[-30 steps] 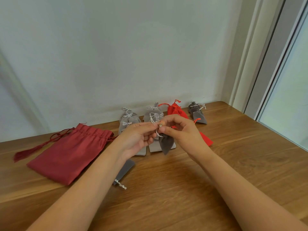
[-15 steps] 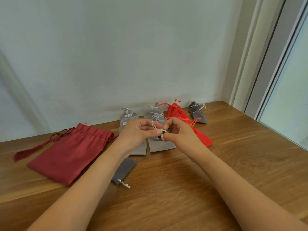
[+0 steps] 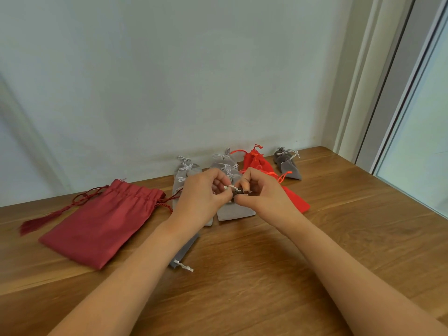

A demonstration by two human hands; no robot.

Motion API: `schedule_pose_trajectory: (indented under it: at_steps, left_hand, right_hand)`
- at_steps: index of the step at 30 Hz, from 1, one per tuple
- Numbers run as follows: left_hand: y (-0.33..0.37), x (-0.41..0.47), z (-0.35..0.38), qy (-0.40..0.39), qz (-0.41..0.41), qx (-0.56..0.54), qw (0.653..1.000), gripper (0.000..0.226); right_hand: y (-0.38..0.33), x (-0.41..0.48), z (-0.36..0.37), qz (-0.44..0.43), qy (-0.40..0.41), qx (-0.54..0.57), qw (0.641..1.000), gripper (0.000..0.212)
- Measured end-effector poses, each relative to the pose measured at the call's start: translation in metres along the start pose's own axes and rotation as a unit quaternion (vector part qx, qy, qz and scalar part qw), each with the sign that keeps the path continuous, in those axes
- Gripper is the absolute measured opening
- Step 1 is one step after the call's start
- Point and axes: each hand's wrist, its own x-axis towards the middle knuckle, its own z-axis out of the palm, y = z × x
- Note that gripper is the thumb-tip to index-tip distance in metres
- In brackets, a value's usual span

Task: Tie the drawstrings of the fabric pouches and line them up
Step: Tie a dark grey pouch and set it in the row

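Drawstring (image 3: 229, 187) of small grey pouch (image 3: 237, 191) | left hand (image 3: 202, 197) pinches it | right hand (image 3: 265, 196) pinches it too

A wooden table (image 3: 242, 287) with a warm brown grain of long streaks fills the lower half of the view, its far edge meeting a plain pale wall (image 3: 169, 81) with a faint bluish cast. A soft slanting band of shadow (image 3: 26, 132) crosses the wall at the far left. On the right a cream window trim (image 3: 361, 81) rises from the table's rounded far corner, and beside it stands a grey frame (image 3: 397, 81) edged by a dark strip, then a pane of glass (image 3: 431, 132), bright and washed out.
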Motion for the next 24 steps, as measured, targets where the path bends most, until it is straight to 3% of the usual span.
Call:
schedule_pose_trajectory:
  at_steps: [7,15,19,24]
  left_hand:
    - [0.0030,-0.0066,-0.0009,0.046,0.076,-0.045,0.995,0.010]
    - [-0.0007,-0.0053,-0.0007,0.044,0.056,-0.072,0.995,0.019]
    - [0.0022,-0.0041,-0.0031,0.035,0.059,-0.074,0.995,0.006]
    - [0.0013,-0.0040,-0.0045,0.040,0.072,-0.079,0.994,0.009]
  right_hand:
    - [-0.0056,0.0023,-0.0067,0.037,0.016,0.119,0.992,0.010]
    - [-0.0012,0.0032,-0.0116,0.040,0.000,0.118,0.992,0.023]
    - [0.0010,0.0027,-0.0099,0.029,0.012,0.125,0.992,0.023]
    - [0.0019,0.0036,-0.0081,0.048,-0.003,0.208,0.977,0.019]
